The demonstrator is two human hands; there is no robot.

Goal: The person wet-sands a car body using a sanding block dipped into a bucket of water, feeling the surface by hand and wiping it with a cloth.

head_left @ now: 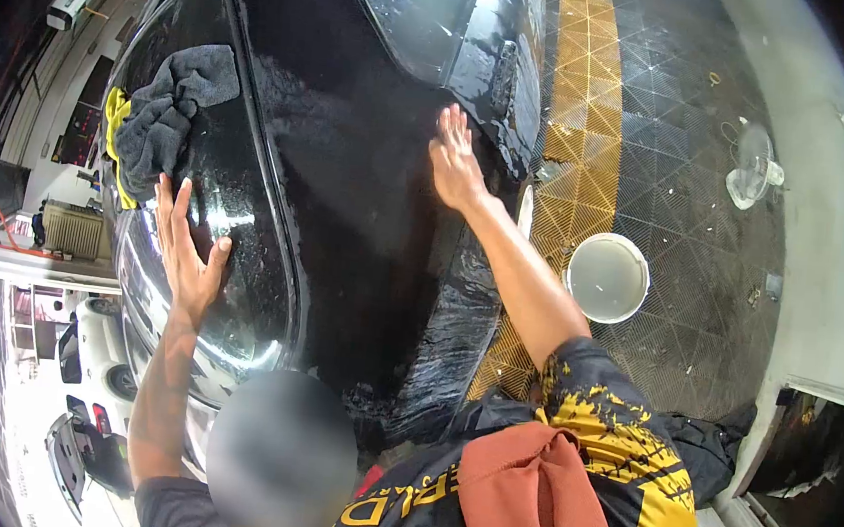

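Note:
My left hand rests with spread fingers on the wet, glossy side window of a black car. Just beyond its fingertips a crumpled dark grey towel lies on the glass, with a yellow cloth at its left edge. On the black body panel my right hand lies flat, fingers stretched, with nothing visible in it. Wet, wrinkled-looking streaks show on the lower part of the panel. Another wet pane is at the top.
A white bucket of cloudy liquid stands on the grid floor tiles, right of my right forearm. Farther right is a fan. A rust-orange cloth hangs over the black and yellow shirt. Other vehicles stand at lower left.

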